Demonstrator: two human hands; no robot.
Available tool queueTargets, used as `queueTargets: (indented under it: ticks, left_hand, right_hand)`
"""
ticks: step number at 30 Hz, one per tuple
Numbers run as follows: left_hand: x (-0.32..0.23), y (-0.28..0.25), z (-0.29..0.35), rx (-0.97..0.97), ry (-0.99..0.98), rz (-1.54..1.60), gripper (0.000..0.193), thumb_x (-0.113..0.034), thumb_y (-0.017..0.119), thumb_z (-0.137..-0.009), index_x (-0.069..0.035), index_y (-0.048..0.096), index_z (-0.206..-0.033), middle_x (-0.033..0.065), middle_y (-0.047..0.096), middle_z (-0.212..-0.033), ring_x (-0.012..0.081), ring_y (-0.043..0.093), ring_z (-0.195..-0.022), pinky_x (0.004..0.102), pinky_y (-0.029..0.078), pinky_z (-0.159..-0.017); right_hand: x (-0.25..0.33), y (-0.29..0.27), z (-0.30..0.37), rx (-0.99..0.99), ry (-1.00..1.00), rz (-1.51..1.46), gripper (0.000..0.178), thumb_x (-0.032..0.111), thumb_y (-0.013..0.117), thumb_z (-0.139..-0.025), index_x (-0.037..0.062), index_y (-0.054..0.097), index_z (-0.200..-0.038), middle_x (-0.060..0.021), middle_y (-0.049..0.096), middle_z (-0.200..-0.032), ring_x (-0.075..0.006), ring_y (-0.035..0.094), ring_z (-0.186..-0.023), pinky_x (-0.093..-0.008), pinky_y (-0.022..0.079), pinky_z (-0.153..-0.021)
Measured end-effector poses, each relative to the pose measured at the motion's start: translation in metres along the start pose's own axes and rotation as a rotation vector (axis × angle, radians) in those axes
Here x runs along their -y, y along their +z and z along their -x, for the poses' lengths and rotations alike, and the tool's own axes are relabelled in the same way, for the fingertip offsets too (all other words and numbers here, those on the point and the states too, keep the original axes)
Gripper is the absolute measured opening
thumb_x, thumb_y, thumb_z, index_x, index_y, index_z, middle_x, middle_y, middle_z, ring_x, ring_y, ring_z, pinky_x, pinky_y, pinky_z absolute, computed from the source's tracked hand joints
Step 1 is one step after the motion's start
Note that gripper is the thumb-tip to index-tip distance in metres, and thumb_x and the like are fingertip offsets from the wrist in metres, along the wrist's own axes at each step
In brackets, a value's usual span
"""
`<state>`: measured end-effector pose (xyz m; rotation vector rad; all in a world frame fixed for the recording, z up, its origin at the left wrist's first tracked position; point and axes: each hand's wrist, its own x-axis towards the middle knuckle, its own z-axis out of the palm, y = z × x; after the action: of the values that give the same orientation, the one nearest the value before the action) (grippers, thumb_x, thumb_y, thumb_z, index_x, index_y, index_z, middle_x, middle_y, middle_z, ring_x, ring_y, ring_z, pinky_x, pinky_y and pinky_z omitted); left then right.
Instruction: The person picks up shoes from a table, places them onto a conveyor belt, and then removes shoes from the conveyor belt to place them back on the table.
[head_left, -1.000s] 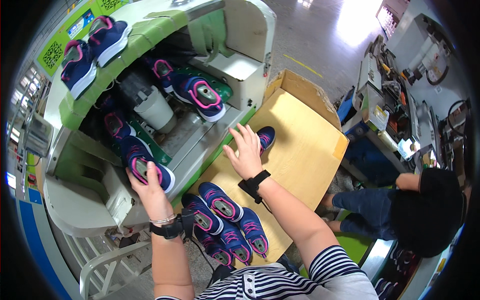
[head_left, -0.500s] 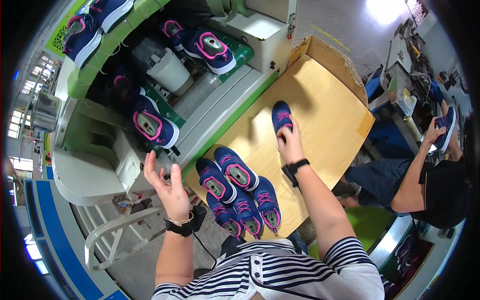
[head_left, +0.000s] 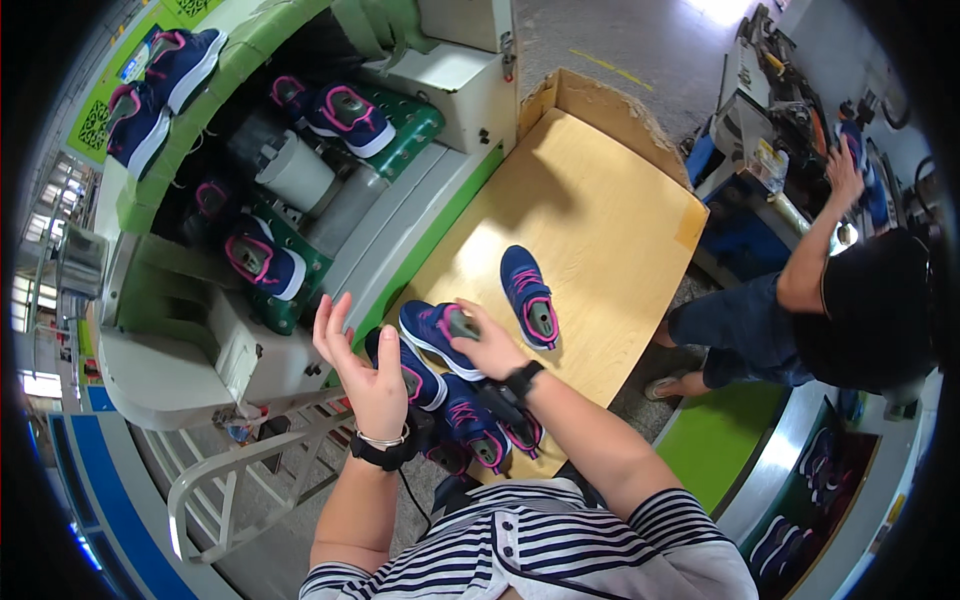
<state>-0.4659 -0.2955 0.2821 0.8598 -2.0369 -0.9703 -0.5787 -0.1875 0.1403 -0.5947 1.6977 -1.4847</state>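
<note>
Navy sneakers with pink trim and white soles, with grey-green lasts inside, stand in a cluster at the near edge of the wooden tabletop. My right hand (head_left: 487,345) is closed on the heel end of one sneaker (head_left: 427,328), its fingers on the last. Beside it, my left hand (head_left: 365,370) is raised with spread fingers, holding nothing, and partly covers another sneaker (head_left: 420,378). Farther right, a single sneaker (head_left: 528,295) lies alone on the tabletop (head_left: 600,220). My right forearm hides part of the sneakers nearest me.
Left stands a machine (head_left: 400,200) with several sneakers on its green plates (head_left: 415,125) and two sneakers (head_left: 185,65) on its top. A torn cardboard edge (head_left: 620,105) rims the table's far end. At right, a co-worker (head_left: 800,300) reaches toward another sneaker.
My right hand has let go of the single sneaker, which now lies on the tabletop, and has moved left onto one in the cluster. My left hand remains spread. The view has shifted slightly.
</note>
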Motion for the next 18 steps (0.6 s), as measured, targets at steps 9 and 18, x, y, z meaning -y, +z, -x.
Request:
queueTargets:
  ticks: [9, 18]
  left_hand:
    - [0.044, 0.144, 0.055, 0.374, -0.144, 0.061, 0.099, -0.028, 0.076, -0.082, -0.007, 0.012, -0.155, 0.0286, 0.017, -0.156, 0.0404, 0.014, -0.148, 0.0506, 0.015, -0.119]
    - [0.080, 0.234, 0.082, 0.360, -0.470, 0.166, 0.099, -0.007, 0.071, -0.072, -0.013, 0.017, -0.154, 0.0293, 0.024, -0.150, 0.0445, 0.035, -0.136, 0.0459, 0.032, -0.114]
  right_hand:
    - [-0.006, -0.130, 0.112, -0.667, -0.176, 0.219, 0.070, 0.004, 0.064, -0.087, 0.0031, 0.031, -0.149, -0.0190, 0.045, -0.142, -0.0303, 0.045, -0.133, -0.0372, 0.035, -0.111]
    - [-0.072, -0.116, 0.154, -0.666, 0.034, 0.376, 0.097, -0.001, 0.074, -0.074, 0.0031, 0.018, -0.154, -0.0214, 0.035, -0.149, -0.0335, 0.038, -0.137, -0.0398, 0.031, -0.114]
